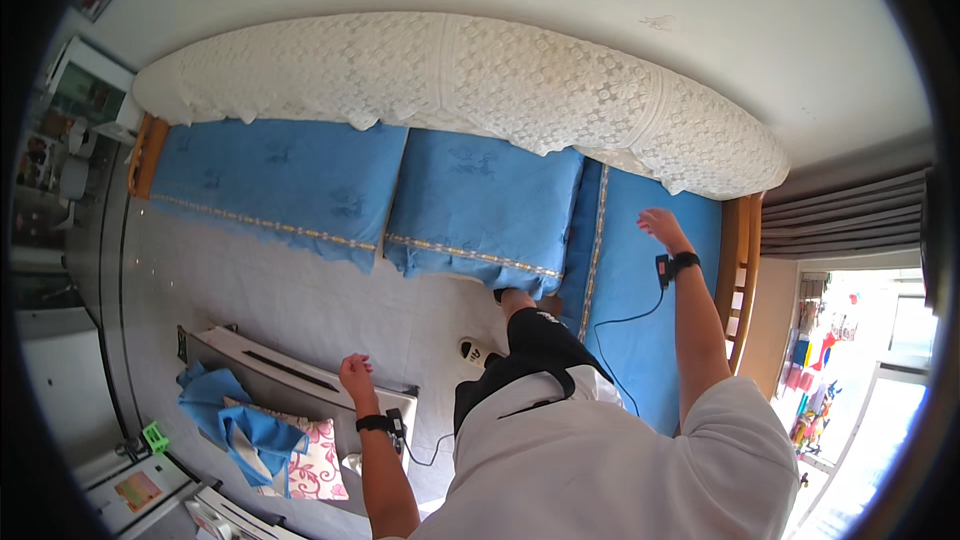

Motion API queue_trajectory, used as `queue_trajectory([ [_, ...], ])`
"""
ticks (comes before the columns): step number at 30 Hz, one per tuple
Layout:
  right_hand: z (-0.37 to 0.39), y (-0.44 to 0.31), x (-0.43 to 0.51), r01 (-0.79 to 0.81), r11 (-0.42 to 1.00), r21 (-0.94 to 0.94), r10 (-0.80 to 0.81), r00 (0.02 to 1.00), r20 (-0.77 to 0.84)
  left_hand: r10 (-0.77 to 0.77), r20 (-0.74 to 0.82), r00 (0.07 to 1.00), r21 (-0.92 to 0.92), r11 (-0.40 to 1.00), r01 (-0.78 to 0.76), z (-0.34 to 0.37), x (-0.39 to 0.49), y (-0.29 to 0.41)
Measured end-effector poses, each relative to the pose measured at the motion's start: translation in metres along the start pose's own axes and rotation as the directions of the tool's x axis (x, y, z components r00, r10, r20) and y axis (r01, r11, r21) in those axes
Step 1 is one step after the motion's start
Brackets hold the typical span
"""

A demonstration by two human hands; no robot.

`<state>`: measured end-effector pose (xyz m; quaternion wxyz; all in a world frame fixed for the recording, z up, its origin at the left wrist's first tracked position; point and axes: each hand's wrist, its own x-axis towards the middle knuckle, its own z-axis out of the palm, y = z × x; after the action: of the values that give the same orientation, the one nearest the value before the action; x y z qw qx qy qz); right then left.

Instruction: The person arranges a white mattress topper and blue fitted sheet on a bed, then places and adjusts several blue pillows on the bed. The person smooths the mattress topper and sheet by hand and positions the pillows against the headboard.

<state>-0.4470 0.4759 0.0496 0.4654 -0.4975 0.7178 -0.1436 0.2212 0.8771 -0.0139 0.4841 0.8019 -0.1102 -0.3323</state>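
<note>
My left hand (356,376) is raised near the edge of a low table (300,371), its fingers loosely curled and nothing seen in it. My right hand (661,226) hangs above the right-hand blue sofa cover (645,300), also with nothing in it; whether it touches the cloth cannot be told. A long sofa stands before me. Its backrest wears a cream lace cover (540,82). Separate blue covers lie on the left seat (277,172) and the middle seat (480,195), with patterned trim along their front edges.
Blue cloth (262,442) lies crumpled over a floral cushion (319,465) on the low table. Wooden armrests (739,262) end the sofa. A slipper (476,352) is on the grey floor (247,262) by my legs. Cables run from both wristbands. A grey curtain (840,217) hangs at right.
</note>
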Motion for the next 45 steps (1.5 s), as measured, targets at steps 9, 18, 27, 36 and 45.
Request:
queue_trajectory([
  [9, -0.056, -0.213, 0.322, 0.504, 0.801, -0.323, -0.59, 0.754, -0.287, -0.105, 0.019, 0.994, 0.288, 0.953, 0.095, 0.063, 0.048, 0.08],
  [18, -0.045, -0.26, 0.494, 0.174, 0.861, -0.478, -0.151, 0.985, 0.087, -0.212, -0.027, 0.977, 0.418, 0.885, 0.204, 0.098, 0.066, 0.109],
  [27, -0.062, -0.282, 0.483, 0.477, 0.751, -0.456, -0.621, 0.745, -0.243, -0.246, 0.043, 0.968, 0.356, 0.91, 0.215, 0.134, 0.068, 0.112],
  [36, -0.014, -0.27, 0.494, 0.17, 0.72, -0.672, -0.417, 0.881, -0.223, -0.172, 0.135, 0.976, 0.408, 0.907, 0.104, 0.176, 0.101, 0.138],
  [45, -0.015, -0.18, 0.327, 0.169, 0.98, 0.103, -0.05, 0.713, -0.699, -0.114, 0.471, 0.875, 0.017, 0.993, 0.121, 0.431, 0.256, 0.278],
])
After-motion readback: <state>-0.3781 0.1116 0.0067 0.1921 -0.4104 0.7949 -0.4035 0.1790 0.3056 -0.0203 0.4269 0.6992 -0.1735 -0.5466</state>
